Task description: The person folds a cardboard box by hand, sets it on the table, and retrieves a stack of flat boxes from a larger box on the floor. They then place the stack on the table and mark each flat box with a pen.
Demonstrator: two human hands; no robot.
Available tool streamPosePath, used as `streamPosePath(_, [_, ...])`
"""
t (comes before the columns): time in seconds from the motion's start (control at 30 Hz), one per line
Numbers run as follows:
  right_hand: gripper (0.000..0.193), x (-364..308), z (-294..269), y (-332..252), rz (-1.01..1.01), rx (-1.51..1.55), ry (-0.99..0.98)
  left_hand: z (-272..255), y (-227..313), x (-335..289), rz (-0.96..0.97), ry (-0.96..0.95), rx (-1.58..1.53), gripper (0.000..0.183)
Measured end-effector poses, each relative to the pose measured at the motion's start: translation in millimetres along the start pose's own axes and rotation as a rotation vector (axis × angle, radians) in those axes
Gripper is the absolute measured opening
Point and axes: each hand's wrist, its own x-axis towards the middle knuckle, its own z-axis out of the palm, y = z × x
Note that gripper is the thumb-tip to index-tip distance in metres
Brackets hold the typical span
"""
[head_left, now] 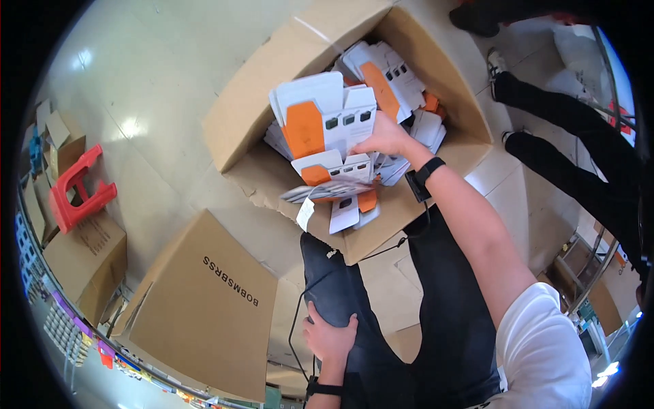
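In front of me stands an open cardboard box [246, 133], filled with flat, folded white-and-orange cartons. My right hand [387, 136] reaches into it and grips a stack of these flat cartons [325, 121] by its right edge, thumb in front. The stack is tilted up, its printed face with small dark pictures toward me. Its fingers behind the stack are hidden. More flat cartons [392, 78] lie behind it, and others lean below. My left hand [331, 335] rests on my left thigh, thumb and fingers apart, holding nothing. A black band circles each wrist.
A large brown carton [204, 307] stands to my left on the tiled floor. Beyond it are a red plastic stool [83, 187] and another cardboard box [88, 259]. A person's dark-trousered legs [558, 112] extend in from the right. A black cable [294, 334] runs across my legs.
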Motion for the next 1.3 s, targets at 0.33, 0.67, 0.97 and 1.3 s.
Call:
streamPosePath(0.33, [0.069, -81.8, -58.0, -90.2, 0.090, 0.264, 0.260, 39.8, -3.3, -14.4, 0.016, -0.057, 0.045, 0.105])
streamPosePath(0.67, [0.061, -214.4, -101.9, -128.5, 0.114, 0.788, 0.426, 49.0, -4.1, -19.3, 0.586, 0.173, -0.750, 0.081])
streamPosePath(0.97, [0.076, -506.9, -120.9, -326.8, 0.043, 0.726, -0.006, -169.2, 63.4, -254.2, 1.227, -0.703, -1.338, 0.111])
streamPosePath(1.3, [0.103, -838.4, -11.1, -336.1, -0.117, 0.810, 0.652, -47.7, 56.8, -457.0, 1.385, -0.945, -0.650, 0.101])
